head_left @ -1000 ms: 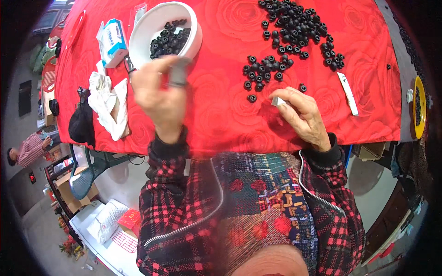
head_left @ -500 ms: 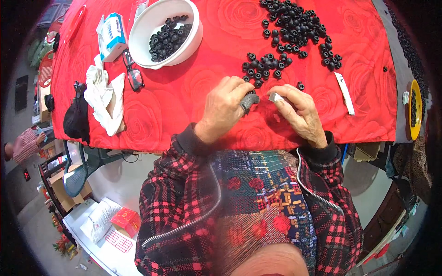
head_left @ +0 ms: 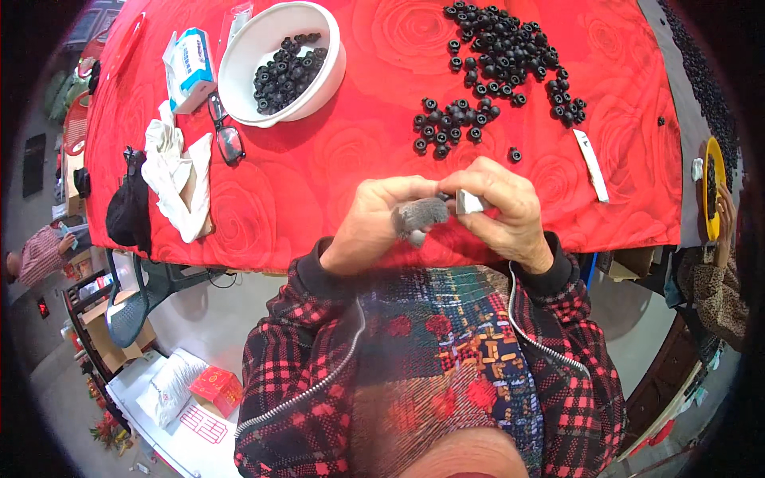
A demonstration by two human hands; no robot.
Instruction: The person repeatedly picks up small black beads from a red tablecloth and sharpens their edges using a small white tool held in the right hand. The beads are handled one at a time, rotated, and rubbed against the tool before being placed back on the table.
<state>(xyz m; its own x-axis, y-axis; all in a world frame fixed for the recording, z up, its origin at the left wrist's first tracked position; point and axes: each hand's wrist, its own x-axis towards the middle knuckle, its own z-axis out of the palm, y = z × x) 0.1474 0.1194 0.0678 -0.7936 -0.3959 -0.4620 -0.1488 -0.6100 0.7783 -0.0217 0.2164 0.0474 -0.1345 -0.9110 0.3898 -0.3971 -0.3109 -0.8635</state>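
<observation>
My left hand (head_left: 374,223) is closed just above the table's near edge, a grey knitted cover on one finger. At its fingertips a small black part (head_left: 445,198) shows, mostly hidden. My right hand (head_left: 510,213) pinches a small pale piece with a flat, shiny face (head_left: 468,202); its kind is not plain. The fingertips of both hands meet around the black part. Beyond them lies a cluster of small black round parts with holes (head_left: 450,126), and one more (head_left: 515,154) sits apart. A bigger heap of the same parts (head_left: 506,52) is spread farther back.
On the red rose-patterned cloth (head_left: 263,199) stand a white bowl (head_left: 335,84) partly filled with black parts and a blue-white box (head_left: 191,70). Glasses (head_left: 231,145), white cloth (head_left: 179,187) and a white strip (head_left: 591,166) lie there too. Another person's hand (head_left: 725,215) touches a yellow tray (head_left: 712,151).
Both my hands have drawn nearer to me and come together, fingertips meeting. At the far right another person's hand has appeared by the yellow tray.
</observation>
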